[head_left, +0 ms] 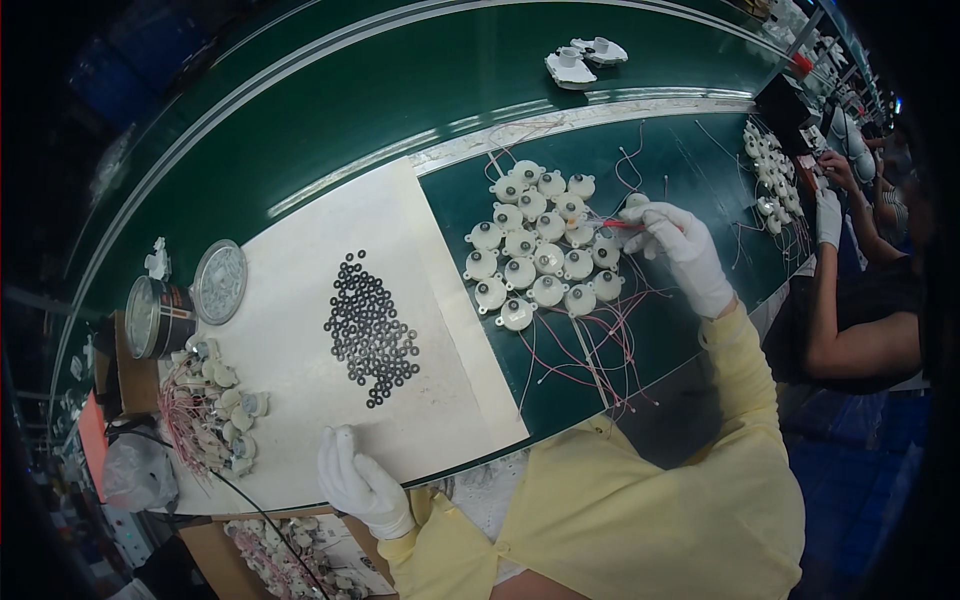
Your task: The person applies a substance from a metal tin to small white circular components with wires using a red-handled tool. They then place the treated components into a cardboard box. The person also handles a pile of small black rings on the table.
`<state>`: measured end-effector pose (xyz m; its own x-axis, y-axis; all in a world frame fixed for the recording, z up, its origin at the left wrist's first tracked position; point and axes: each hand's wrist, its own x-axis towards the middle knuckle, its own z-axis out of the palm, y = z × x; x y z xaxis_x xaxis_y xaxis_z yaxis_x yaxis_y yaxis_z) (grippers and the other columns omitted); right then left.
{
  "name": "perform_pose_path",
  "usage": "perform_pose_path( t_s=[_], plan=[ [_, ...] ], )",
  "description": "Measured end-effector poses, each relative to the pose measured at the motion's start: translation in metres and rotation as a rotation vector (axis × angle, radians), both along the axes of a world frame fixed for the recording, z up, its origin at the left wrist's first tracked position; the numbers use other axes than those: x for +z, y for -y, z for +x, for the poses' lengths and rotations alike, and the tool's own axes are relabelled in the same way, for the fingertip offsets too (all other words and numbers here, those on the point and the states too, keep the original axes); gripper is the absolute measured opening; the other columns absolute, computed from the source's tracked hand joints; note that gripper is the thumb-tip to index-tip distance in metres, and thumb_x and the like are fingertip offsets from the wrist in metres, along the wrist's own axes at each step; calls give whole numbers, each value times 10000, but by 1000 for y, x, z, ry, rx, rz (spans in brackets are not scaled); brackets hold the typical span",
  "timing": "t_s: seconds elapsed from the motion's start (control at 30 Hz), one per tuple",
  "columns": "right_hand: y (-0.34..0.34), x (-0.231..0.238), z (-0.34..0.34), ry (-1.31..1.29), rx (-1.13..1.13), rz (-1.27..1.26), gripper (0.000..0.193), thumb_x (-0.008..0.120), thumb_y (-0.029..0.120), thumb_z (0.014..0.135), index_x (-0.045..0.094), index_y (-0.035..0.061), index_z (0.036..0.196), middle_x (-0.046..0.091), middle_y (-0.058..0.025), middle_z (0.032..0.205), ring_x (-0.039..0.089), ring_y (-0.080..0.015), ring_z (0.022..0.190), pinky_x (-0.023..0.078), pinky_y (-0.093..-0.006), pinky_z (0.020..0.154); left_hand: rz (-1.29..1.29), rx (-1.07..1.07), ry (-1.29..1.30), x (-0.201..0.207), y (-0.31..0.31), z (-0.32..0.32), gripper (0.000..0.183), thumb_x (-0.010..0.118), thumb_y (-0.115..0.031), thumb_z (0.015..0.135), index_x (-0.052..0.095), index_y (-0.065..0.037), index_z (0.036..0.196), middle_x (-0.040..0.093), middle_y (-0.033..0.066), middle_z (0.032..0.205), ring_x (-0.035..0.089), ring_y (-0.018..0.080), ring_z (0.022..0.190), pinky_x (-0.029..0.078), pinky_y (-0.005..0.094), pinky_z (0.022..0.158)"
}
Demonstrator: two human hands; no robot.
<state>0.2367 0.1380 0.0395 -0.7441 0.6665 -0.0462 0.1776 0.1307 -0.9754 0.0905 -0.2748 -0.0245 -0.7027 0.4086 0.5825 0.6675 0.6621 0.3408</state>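
Note:
My right hand (680,250), in a white glove, pinches a thin red-handled tool (618,224). Its pale tip reaches left over a cluster of round cream-white motors (548,259), and its exact kind is hard to make out. Most of these motors have a small dark piece at the centre and stand close together on the green bench. Pink and white wires (590,345) trail from them toward the near edge. Also gloved in white, my left hand (360,487) lies open at the table's near edge, holding nothing. Beyond it, many small black rings (372,330) are spread on a white sheet (450,340).
More wired motors (225,405) are heaped at the left, near a tin (160,318) and a round clear-looking dish (220,282). A cardboard box (215,560) of parts stands below. White parts (585,62) lie at the back; a co-worker's arm (828,230) shows at right.

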Motion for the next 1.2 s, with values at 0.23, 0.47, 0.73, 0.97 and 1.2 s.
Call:
perform_pose_path(
  t_s=[0.23, 0.47, 0.73, 0.97, 1.2],
  plan=[
    [-1, -8, 7, 4, 2, 15, 309, 478, 188, 1008, 672, -20, 1131, 711, -79, 994, 647, -94, 788, 444, -209, 664, 20, -16, -5, -1, 0, -1, 308, 460, -65, 945, 633, 32, 1181, 672, 168, 1121, 614, 409, 1080, 475, 500, 913],
    [1, -2, 16, 80, -52, 31, 306, 483, 193, 995, 665, -18, 1119, 717, -102, 998, 665, -115, 792, 457, -215, 655, 19, -22, -2, -1, 1, -1, 309, 456, -55, 940, 631, 34, 1180, 668, 172, 1127, 612, 410, 1082, 478, 501, 919],
    [17, 1, 11, -60, 49, -20, 308, 482, 196, 1020, 669, -20, 1135, 721, -109, 1042, 652, -96, 784, 444, -200, 661, -10, -11, -16, 0, 1, -1, 297, 462, -77, 958, 634, 32, 1175, 674, 166, 1121, 615, 407, 1079, 478, 501, 910],
    [30, -11, -2, -32, 198, -131, 292, 481, 155, 1012, 656, -20, 1168, 716, -103, 1028, 684, -117, 845, 507, -207, 717, 16, -12, -34, -1, -1, -2, 291, 463, -92, 969, 646, 29, 1160, 682, 152, 1114, 621, 404, 1072, 480, 495, 905],
    [22, -20, 8, -27, 172, -125, 285, 496, 153, 1002, 666, -8, 1164, 715, -84, 1035, 640, -76, 822, 448, -193, 694, 10, -12, -25, 0, 0, 0, 292, 463, -88, 967, 644, 31, 1163, 682, 152, 1118, 620, 404, 1076, 481, 494, 907]
  ],
)
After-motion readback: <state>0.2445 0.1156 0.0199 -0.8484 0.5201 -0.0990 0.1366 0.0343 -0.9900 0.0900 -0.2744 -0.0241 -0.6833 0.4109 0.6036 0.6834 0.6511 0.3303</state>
